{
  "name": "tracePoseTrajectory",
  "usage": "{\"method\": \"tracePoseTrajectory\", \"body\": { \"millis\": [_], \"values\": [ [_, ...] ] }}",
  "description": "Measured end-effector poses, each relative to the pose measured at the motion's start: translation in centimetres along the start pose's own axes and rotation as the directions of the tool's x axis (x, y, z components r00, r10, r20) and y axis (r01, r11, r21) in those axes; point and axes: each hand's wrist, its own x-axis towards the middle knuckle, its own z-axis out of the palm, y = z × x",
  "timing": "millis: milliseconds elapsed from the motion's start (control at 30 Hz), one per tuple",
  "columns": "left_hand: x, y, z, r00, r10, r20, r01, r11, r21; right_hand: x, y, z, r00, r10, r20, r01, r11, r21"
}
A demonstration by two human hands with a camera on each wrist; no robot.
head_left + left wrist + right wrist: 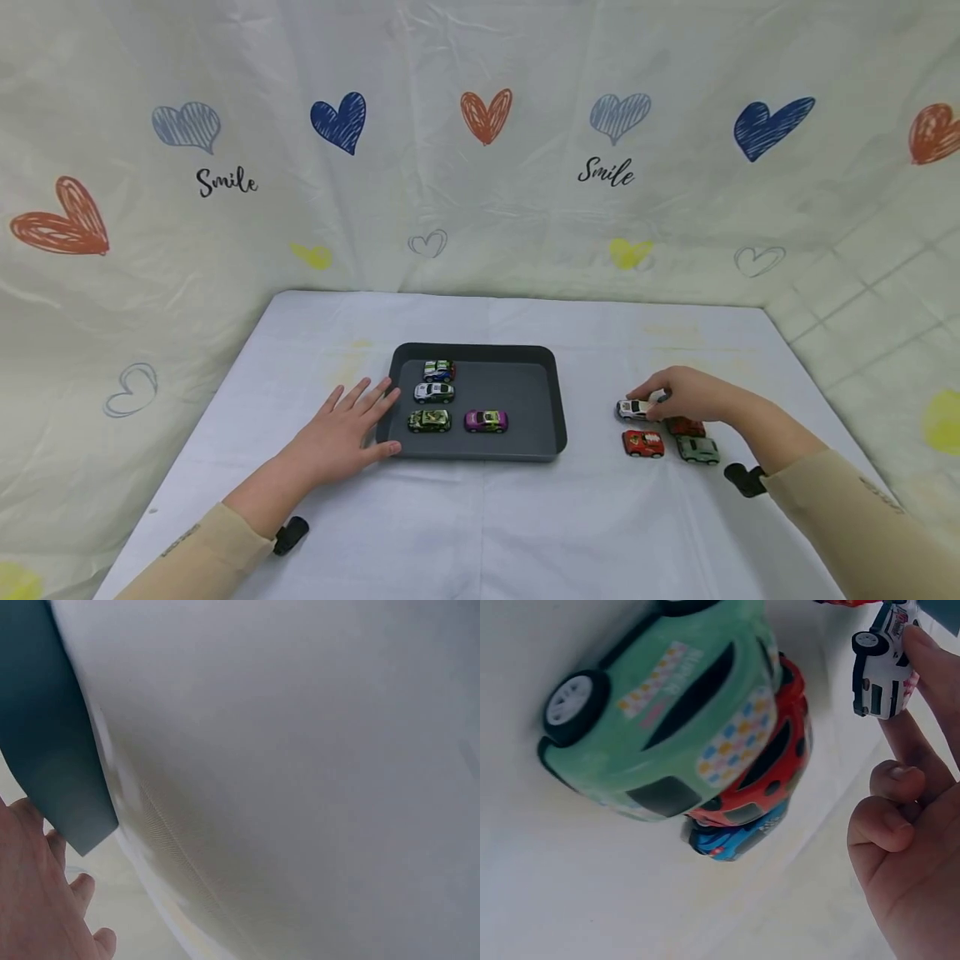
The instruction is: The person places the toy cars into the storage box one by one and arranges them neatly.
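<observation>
My right hand (pixel 651 398) reaches over a cluster of toy cars on the table's right side, and its fingertips pinch a white toy car (pixel 632 408) (pixel 881 671). Beside it lie a red car (pixel 642 443), a pale green car (pixel 697 450) (pixel 660 705) and another red car (pixel 686 427) (pixel 772 765). In the right wrist view a blue car (pixel 731 841) peeks out behind them. My left hand (pixel 367 412) (pixel 34 900) lies flat with straight fingers against the left edge of a dark grey tray (pixel 536 400) (pixel 45 735).
Inside the tray stand several toy cars: green-white-blue (pixel 438 370), white (pixel 434 392), camouflage green (pixel 429 421) and purple (pixel 486 421). A white cloth (pixel 480 517) covers the table. A heart-printed curtain (pixel 480 167) hangs behind and at both sides.
</observation>
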Motion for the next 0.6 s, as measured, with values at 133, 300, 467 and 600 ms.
{"method": "tracePoseTrajectory", "body": {
  "millis": [133, 300, 467, 600],
  "values": [
    [0.0, 0.1, -0.1, 1.000, 0.000, 0.001, 0.000, 1.000, -0.007, 0.2, -0.3, -0.3, 1.000, -0.013, -0.012, 0.013, 1.000, -0.013],
    [-0.1, 0.1, -0.1, 1.000, 0.002, 0.005, -0.002, 1.000, -0.002, 0.6, -1.1, -0.7, 1.000, -0.015, -0.024, 0.014, 1.000, -0.014],
    [0.0, -0.1, 0.1, 1.000, 0.013, -0.015, -0.013, 1.000, -0.020, 1.1, -2.0, -1.0, 1.000, -0.018, -0.020, 0.018, 1.000, 0.012],
    [0.1, -0.4, 0.4, 1.000, 0.010, -0.017, -0.011, 1.000, -0.018, 1.6, -2.8, -1.2, 0.999, -0.041, -0.007, 0.042, 0.997, 0.065]
  ]
}}
